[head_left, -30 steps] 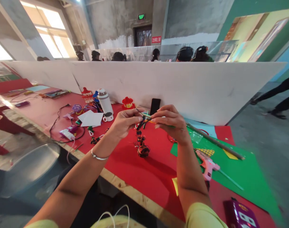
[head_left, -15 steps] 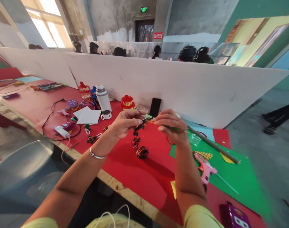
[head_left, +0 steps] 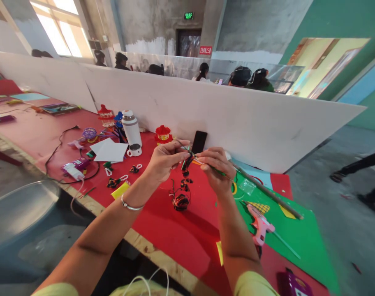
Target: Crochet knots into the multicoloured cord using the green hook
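My left hand (head_left: 167,159) is closed, its thumb and fingertips pinching the upper end of dark multicoloured yarn (head_left: 186,164). Close beside it, my right hand (head_left: 217,164) grips a slim tool with a pale tip and a green part, which looks like a crochet hook (head_left: 197,160). Its tip meets the yarn between the hands. Below, the yarn hangs in dark and orange clumps down to a loose ball (head_left: 180,202) at the red tabletop. The fingers hide the exact stitches or loops.
A white thermos (head_left: 132,129), its cup (head_left: 134,150), white paper (head_left: 112,151) and beaded charms (head_left: 113,182) lie to the left. A phone (head_left: 199,142) leans on the white partition (head_left: 230,109). Right are a pink glue gun (head_left: 261,226), a stick (head_left: 270,191) and a green sheet (head_left: 311,246).
The view has shifted slightly. Both hands stay together at the yarn, with the tool a little differently angled. The hanging yarn and ball have swung slightly left.
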The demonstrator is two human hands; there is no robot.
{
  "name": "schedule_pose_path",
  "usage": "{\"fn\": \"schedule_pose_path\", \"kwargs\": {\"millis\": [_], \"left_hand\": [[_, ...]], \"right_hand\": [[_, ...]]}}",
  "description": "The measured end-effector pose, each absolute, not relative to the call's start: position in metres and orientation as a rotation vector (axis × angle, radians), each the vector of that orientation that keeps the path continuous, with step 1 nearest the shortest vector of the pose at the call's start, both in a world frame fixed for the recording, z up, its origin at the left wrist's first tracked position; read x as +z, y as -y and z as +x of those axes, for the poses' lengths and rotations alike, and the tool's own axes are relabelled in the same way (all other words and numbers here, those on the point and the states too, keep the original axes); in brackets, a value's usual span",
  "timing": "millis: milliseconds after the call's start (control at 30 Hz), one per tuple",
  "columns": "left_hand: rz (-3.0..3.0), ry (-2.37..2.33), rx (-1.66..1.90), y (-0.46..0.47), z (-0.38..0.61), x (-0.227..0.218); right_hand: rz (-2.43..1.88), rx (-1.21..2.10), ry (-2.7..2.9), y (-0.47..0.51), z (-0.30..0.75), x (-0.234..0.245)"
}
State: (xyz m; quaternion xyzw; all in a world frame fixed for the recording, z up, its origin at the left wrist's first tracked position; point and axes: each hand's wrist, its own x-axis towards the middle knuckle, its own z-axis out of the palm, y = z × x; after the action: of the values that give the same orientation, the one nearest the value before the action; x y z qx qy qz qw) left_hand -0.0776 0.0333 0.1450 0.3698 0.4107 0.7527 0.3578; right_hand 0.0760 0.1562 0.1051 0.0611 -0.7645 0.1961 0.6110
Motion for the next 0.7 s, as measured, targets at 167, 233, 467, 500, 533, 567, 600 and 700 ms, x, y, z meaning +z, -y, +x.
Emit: {"fn": "schedule_pose_path", "kwargs": {"millis": [167, 233, 467, 500, 533, 567, 600, 700], "left_hand": [[0.966, -1.103, 2.123, -0.037, -0.060, 0.140], [1.029, -1.197, 2.184, -0.039, -0.055, 0.136], [0.885, -1.044, 1.968, -0.041, -0.061, 0.136], [0.879, -1.033, 1.936, -0.042, -0.063, 0.136], [0.907, -1.061, 1.940, -0.043, -0.065, 0.135], [0.958, -1.121, 1.982, -0.044, -0.067, 0.134], [1.017, -1.200, 2.042, -0.045, -0.067, 0.133], [1.085, -1.321, 2.158, -0.049, -0.063, 0.129]], "right_hand": [[0.064, 0.387, 1.704, -0.147, 0.070, 0.102], [0.013, 0.374, 1.718, -0.143, 0.068, 0.101], [0.048, 0.414, 1.608, -0.149, 0.063, 0.096], [0.055, 0.442, 1.635, -0.152, 0.063, 0.096], [0.054, 0.468, 1.680, -0.154, 0.064, 0.097], [0.044, 0.478, 1.733, -0.156, 0.065, 0.098], [0.024, 0.462, 1.774, -0.156, 0.066, 0.098], [-0.051, 0.247, 1.750, -0.149, 0.064, 0.095]]}}
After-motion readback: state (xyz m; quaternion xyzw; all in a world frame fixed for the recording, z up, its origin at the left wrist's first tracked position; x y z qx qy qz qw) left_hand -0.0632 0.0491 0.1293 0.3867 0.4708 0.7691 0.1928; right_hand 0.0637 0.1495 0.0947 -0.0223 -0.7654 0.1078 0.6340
